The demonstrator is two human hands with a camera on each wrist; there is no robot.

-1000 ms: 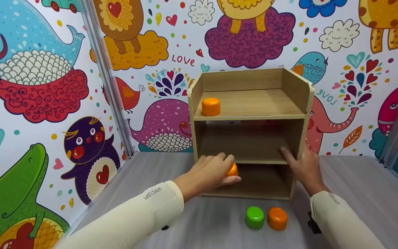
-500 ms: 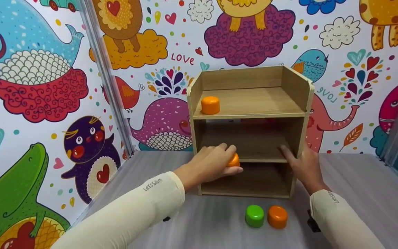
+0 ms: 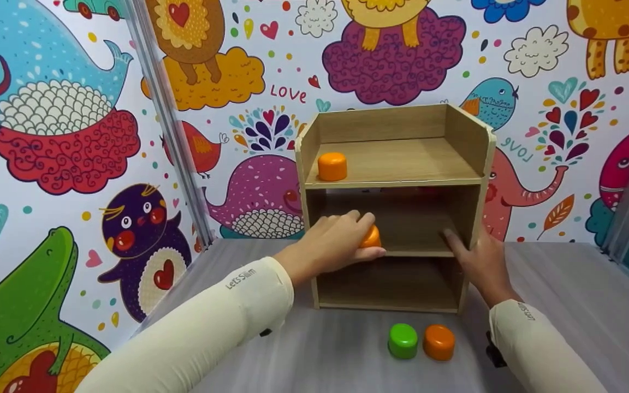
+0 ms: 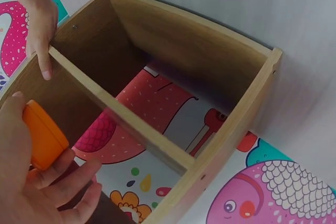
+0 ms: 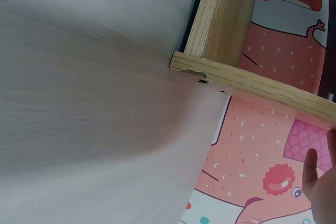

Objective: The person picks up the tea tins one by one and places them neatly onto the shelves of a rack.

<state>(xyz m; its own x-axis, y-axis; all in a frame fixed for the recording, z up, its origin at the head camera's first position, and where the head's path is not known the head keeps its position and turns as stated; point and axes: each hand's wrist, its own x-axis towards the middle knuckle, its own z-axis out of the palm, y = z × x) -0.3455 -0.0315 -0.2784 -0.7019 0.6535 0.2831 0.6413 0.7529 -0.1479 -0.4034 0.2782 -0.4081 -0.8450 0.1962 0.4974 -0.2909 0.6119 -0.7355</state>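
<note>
My left hand [image 3: 333, 240] grips an orange rounded cylindrical block [image 3: 372, 237] in front of the middle level of a small wooden shelf unit [image 3: 402, 158]. In the left wrist view the held block [image 4: 44, 135] sits between thumb and fingers, apart from the shelf boards. My right hand [image 3: 484, 267] holds the unit's right side panel, thumb inside and fingers outside. A second orange block [image 3: 332, 166] stands at the left of the top level. Before the unit, a green block [image 3: 403, 341] and another orange block [image 3: 439, 343] stand side by side on the table.
The shelf unit stands on a grey wood-grain table [image 3: 336, 355]. Behind and at the sides rise walls [image 3: 287, 60] printed with cartoon animals. A metal corner post [image 3: 170, 125] runs up at the left.
Holding the orange block, my left hand has risen from the bottom level's opening to the middle level. The right hand keeps its place on the side panel.
</note>
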